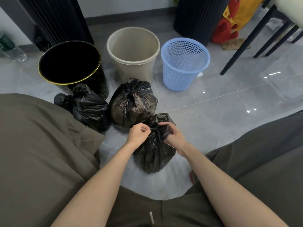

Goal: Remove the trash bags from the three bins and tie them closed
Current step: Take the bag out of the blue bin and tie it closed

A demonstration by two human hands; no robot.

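Note:
Three bins stand in a row on the grey floor: a black bin with a gold rim [69,63], a beige bin [133,45] and a blue mesh basket [184,63]. None holds a bag. Two knotted black trash bags lie in front of them, one at the left [86,107] and one in the middle [132,104]. A third black bag [154,151] sits nearest me. My left hand [139,132] and my right hand [172,134] each pinch the gathered plastic at its neck, one on either side.
My knees in olive trousers frame the floor at left [41,145] and right [254,161]. Dark chair legs [255,33] stand at the right. A ribbed dark panel [196,18], a red and yellow toy [229,25] and a plastic bottle [11,49] lie further back.

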